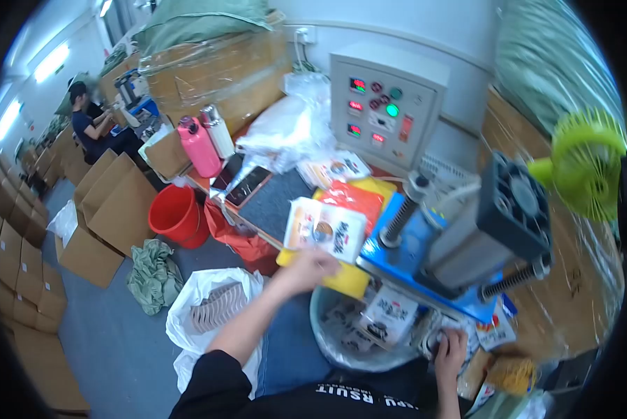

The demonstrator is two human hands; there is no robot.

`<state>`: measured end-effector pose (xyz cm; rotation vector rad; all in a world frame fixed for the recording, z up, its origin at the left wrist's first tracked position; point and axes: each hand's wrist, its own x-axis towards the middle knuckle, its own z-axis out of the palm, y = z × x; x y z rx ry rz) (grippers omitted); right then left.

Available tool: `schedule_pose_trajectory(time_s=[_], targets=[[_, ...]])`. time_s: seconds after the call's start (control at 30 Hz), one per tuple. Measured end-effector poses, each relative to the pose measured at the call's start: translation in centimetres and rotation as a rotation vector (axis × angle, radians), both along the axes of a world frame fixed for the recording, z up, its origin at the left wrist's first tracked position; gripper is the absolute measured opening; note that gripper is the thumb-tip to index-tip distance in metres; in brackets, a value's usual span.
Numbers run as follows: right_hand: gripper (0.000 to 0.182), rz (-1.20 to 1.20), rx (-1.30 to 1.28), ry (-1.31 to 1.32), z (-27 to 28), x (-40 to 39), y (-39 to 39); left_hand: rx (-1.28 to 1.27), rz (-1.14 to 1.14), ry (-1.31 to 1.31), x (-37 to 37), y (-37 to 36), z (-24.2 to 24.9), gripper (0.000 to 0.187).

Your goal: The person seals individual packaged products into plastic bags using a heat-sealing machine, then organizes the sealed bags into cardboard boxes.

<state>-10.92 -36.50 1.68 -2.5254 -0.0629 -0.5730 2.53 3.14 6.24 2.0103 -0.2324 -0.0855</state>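
Left of the blue press (pixel 390 264), the white pouch (pixel 325 228) seems light, soft, slippery; its edge suits holding. Whether left grip (pixel 309 269) or right grip (pixel 451 353) is closed, I cannot tell.

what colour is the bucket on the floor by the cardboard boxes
Red, and it shows best in the head view: the bucket.

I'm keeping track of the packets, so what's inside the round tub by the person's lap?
The tub holds white packets with dark printing. What lies beneath them is covered, and the blue machine hides part of the tub's far side.
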Motion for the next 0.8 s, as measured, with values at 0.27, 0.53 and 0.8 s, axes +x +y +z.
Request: schedule_pose_trajectory(time_s=[0.27, 0.53, 0.8], targets=[[0.025, -0.178, -0.013, 0.318, 2.0, 0.2, 1.9, 0.357, 0.73, -0.321, 20.8, 20.1, -3.0, 0.022], [0.028, -0.202, -0.121, 0.307, -0.1, -0.2, 0.7, 0.587, 0.522, -0.036, 29.7, 20.1, -5.8, 0.027], [0.032, -0.264, -0.196, 0.309, 0.3, -0.1, 1.5, 0.54, 0.443, -0.505, 31.6, 22.8, -4.8, 0.071]])
